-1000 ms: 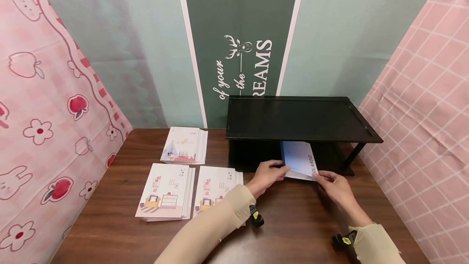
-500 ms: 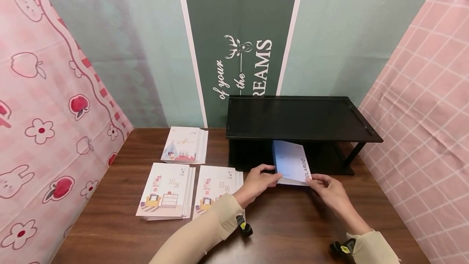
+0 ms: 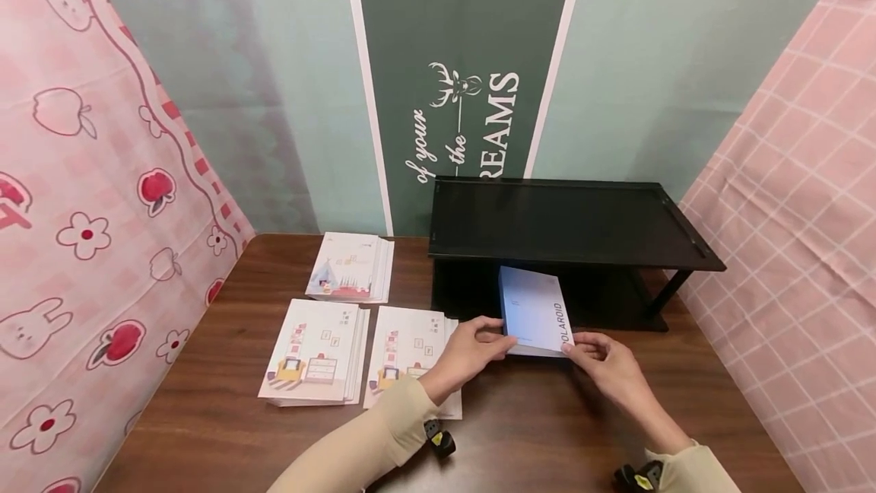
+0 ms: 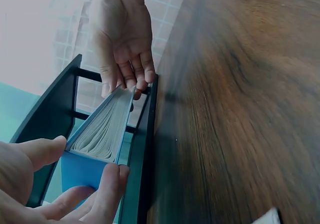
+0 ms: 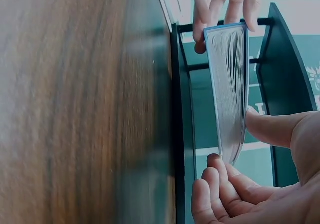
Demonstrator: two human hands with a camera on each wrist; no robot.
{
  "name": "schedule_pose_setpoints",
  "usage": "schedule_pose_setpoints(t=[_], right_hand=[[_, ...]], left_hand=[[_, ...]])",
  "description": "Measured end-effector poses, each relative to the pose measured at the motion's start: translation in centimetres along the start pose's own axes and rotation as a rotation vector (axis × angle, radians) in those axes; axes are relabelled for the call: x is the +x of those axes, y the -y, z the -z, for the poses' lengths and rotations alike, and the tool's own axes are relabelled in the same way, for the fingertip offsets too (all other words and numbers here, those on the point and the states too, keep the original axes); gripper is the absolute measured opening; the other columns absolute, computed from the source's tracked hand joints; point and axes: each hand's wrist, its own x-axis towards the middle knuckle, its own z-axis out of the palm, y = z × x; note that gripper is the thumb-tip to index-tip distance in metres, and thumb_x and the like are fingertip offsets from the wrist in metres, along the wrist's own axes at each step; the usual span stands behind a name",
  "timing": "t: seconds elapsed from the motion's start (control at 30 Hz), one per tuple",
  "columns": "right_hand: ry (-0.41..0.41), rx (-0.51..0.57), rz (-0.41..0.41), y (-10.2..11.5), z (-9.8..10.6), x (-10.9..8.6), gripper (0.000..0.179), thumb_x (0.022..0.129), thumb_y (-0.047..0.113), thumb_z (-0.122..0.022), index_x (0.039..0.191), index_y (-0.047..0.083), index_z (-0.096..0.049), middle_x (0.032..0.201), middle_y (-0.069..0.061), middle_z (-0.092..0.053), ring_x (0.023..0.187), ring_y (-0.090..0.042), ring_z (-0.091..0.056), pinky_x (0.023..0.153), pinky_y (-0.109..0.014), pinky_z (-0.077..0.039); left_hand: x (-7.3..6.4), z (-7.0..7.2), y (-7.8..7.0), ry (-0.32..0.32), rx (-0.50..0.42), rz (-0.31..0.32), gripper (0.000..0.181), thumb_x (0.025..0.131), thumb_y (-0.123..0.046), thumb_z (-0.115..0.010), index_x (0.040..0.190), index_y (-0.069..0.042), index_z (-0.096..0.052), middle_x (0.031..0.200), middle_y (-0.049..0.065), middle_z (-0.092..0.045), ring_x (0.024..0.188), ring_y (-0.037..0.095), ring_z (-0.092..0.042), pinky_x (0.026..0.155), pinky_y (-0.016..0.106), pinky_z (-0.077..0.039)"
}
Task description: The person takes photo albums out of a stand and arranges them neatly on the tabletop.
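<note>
A blue-and-white photo album [image 3: 532, 309] lettered POLAROID lies cover up, its far end reaching under the top of a black two-tier stand [image 3: 575, 221]. My left hand [image 3: 471, 350] pinches its near left corner, thumb on the cover and fingers below. At the near right corner my right hand [image 3: 607, 367] holds it between thumb and fingers. The left wrist view shows the blue spine and the page edges of the album [image 4: 100, 131]. In the right wrist view, the pages of the album [image 5: 227, 79] fan slightly between its covers.
Left of the stand, white illustrated booklets lie in three stacks: a back stack [image 3: 347, 268], a front left stack [image 3: 311, 352] and another stack [image 3: 404, 345] partly behind my left forearm. They rest on a brown wooden table [image 3: 219, 409]. Patterned cloths hang around it.
Both hands have drawn the album leftward and toward me, so more of it shows in front of the stand's top. The booklet stacks have stayed put; the head view has shifted slightly.
</note>
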Motion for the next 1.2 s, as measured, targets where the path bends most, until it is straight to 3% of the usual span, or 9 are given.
schedule_pose_setpoints(t=[0.27,0.5,0.8,1.2], right_hand=[[0.018,-0.009,0.02,0.3,-0.6,-0.9,0.05,0.1,0.034,-0.08,0.13,-0.004,-0.069,0.112,-0.01,-0.077,0.095,-0.01,-0.067,0.077,-0.021,-0.054],[0.045,0.001,0.006,0.6,-1.3,-1.7,0.047,0.098,0.031,-0.082,0.127,-0.004,-0.071,0.111,-0.009,-0.077,0.094,-0.01,-0.068,0.078,-0.021,-0.055],[0.075,0.021,-0.01,0.9,-2.0,-2.9,0.046,0.097,0.028,-0.084,0.126,-0.005,-0.071,0.106,-0.006,-0.076,0.093,-0.013,-0.068,0.077,-0.023,-0.056],[0.108,-0.002,0.001,0.9,-2.7,-3.7,0.042,0.095,0.025,-0.086,0.122,-0.003,-0.072,0.105,-0.004,-0.076,0.091,-0.013,-0.067,0.078,-0.023,-0.057]], left_hand=[[-1.3,0.8,0.3,-0.011,0.152,-0.043,0.047,0.099,-0.028,-0.081,0.135,0.001,-0.07,0.118,0.014,-0.08,0.107,0.024,-0.078,0.085,0.034,-0.064],[-2.8,1.6,0.4,-0.032,0.247,-0.078,0.047,0.097,-0.029,-0.083,0.131,0.001,-0.072,0.113,0.013,-0.081,0.108,0.026,-0.078,0.088,0.038,-0.064],[-4.3,1.9,0.7,-0.018,0.22,-0.06,0.046,0.096,-0.024,-0.085,0.132,0.001,-0.072,0.113,0.015,-0.08,0.102,0.025,-0.079,0.085,0.036,-0.065],[-5.8,2.5,1.2,-0.005,0.286,-0.019,0.049,0.095,-0.029,-0.086,0.131,0.002,-0.072,0.109,0.01,-0.082,0.098,0.019,-0.079,0.081,0.03,-0.064]])
